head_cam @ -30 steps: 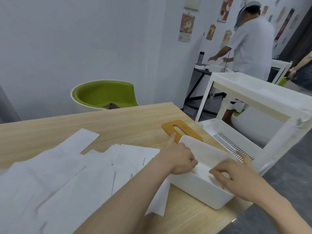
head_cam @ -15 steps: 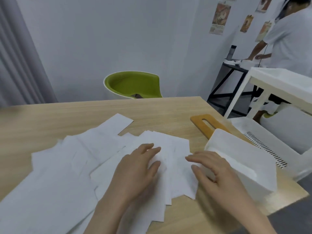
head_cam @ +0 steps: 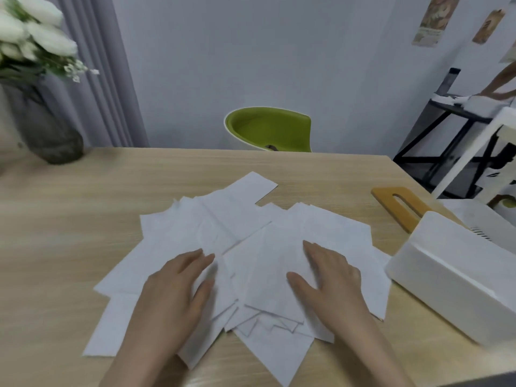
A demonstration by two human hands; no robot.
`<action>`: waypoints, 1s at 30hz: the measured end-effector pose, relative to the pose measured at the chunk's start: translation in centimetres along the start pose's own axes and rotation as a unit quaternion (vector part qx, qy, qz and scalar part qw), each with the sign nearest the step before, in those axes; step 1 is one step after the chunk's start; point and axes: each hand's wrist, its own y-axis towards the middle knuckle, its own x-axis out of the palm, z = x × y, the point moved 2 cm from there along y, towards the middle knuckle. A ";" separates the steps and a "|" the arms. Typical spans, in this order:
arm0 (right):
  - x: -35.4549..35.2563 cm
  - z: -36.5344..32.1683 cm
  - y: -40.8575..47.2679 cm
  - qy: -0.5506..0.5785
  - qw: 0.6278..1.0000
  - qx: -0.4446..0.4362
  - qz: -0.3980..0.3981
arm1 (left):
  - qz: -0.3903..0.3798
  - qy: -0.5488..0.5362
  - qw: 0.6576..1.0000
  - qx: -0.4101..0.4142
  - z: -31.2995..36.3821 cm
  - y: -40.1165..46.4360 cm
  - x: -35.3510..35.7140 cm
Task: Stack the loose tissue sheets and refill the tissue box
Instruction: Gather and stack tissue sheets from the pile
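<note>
Left hand: our left hand (head_cam: 178, 286) lies flat, fingers straight, on the tissue sheets (head_cam: 237, 247).
Right hand: our right hand (head_cam: 329, 277) rests palm-down, fingers spread, on the top sheet.
Sheets: we see them scattered, overlapping, mid-table (head_cam: 69, 219).
Tissue box (head_cam: 446, 277): white, at our right, near the pile.
Lid (head_cam: 399, 205): wooden, slotted, behind the box.

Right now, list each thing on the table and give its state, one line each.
Tissue sheets: loose, spread flat in an overlapping pile, not stacked.
Left hand: open, flat on the sheets.
Right hand: open, flat on the sheets.
Tissue box: white, right of the pile, lid off.
Lid: wooden, flat on the table behind the box.
Vase: upright, holding white flowers.
</note>
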 end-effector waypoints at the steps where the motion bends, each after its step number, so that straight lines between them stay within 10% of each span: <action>1: 0.3 -0.2 -0.1 -0.009 1.000 0.017 -0.006 | 0.004 0.002 1.000 -0.002 -0.3 -0.1 0.1; 17: 2.5 -2.8 -1.4 0.049 0.990 0.000 0.133 | 0.018 -0.095 0.995 0.015 3.9 -1.1 2.9; 30: 0.7 -1.1 -1.0 0.442 0.874 0.177 0.092 | -0.005 -0.370 0.920 -0.129 5.2 -0.9 2.6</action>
